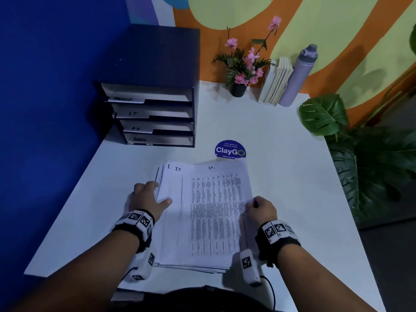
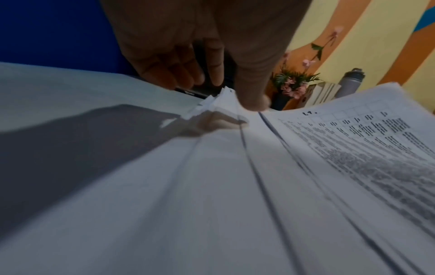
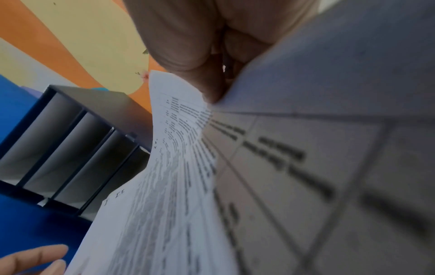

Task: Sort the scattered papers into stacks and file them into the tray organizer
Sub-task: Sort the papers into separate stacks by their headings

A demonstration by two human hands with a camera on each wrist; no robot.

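A thick stack of white papers lies on the white table in front of me, with "I.T." handwritten on its top sheets. My left hand holds the stack's left edge, thumb on top and fingers curled down the side; the left wrist view shows the thumb pressing on the paper. My right hand pinches the right edge of the top printed sheet, which bows upward. The dark tray organizer stands at the back left, its trays labelled, among them IT, HR and ADMIN.
A blue wall runs along the left. At the back stand a pot of pink flowers, leaning books and a grey bottle. A round blue ClayGo sticker sits beyond the stack. Large plant leaves overhang the table's right edge.
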